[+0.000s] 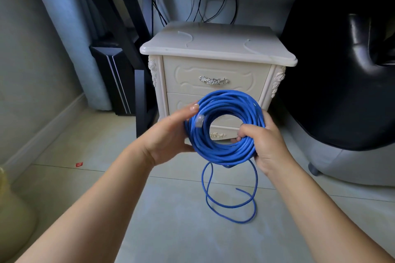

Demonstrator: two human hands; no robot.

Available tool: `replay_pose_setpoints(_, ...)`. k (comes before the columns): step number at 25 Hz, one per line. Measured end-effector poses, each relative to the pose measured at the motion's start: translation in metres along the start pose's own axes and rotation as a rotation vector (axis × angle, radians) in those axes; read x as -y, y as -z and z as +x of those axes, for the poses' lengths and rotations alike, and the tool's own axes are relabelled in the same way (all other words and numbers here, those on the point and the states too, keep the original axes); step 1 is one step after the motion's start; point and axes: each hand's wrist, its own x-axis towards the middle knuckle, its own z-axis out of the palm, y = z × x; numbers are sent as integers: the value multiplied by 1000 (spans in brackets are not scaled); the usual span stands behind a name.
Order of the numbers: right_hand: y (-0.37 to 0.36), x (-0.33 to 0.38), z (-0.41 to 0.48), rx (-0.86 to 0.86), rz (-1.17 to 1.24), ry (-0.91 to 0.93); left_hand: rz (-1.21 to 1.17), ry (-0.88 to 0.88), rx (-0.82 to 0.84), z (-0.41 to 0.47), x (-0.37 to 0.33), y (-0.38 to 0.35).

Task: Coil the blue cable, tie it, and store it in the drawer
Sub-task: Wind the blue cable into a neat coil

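While both hands (pixel 168 139) grip, blue cable (pixel 224 149) coiled, unlabelled

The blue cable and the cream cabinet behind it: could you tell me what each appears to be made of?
The blue cable looks like a smooth plastic or rubber jacket, bending in easy loops, with a clear plastic plug. The cream cabinet seems painted wood or moulded plastic with a satin sheen; which one is unclear. Its drawer handle looks like shiny silver metal.

black desk frame (pixel 128 34) | black hanging wires (pixel 205 8) | red scrap (pixel 79 164) on floor tiles (pixel 171 230) | black chair (pixel 352 83)
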Motion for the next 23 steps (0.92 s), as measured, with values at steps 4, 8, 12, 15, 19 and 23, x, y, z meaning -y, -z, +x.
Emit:
replay_pose_setpoints(4,3,8,-4,185,-345,126,355,-74,-70,1,-5,-6)
replay_pose_setpoints(8,4,8,-10,307,-519,180,586,-89,-227,2,5,-20)
replay_pose_setpoints(12,1,8,-10,259,-452,205,604,-120,-408,8,9,-25)
replay_pose_setpoints(15,5,12,-4,281,-389,141,471,-150,-461,9,7,-28)
replay_pose_setpoints(19,4,9,-5,254,-145,-37,173,-184,-616,11,5,-27)
replay_pose_setpoints(23,-14,-4,-14,230,-16,-86,-134,-183,-719,13,8,-32)
